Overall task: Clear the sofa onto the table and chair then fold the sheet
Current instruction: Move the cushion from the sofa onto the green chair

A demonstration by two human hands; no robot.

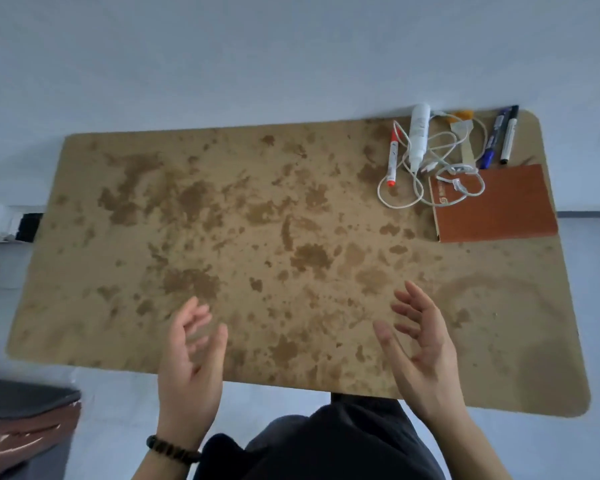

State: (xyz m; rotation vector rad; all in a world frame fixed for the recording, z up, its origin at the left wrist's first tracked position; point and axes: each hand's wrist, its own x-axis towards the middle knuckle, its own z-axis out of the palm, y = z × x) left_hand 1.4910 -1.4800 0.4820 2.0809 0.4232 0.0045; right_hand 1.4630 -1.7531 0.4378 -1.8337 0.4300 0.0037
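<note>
A stained brown table fills the view below me. My left hand and my right hand hover over its near edge, palms facing each other, fingers relaxed, both holding nothing. At the table's far right corner lie an orange-brown notebook, a tangled white cable, a white bottle, a red-capped marker and two dark markers. The sofa and the sheet are out of sight.
A dark, brown-edged piece of furniture pokes in at the lower left, beside the table. Pale floor lies around the table. A beaded bracelet circles my left wrist.
</note>
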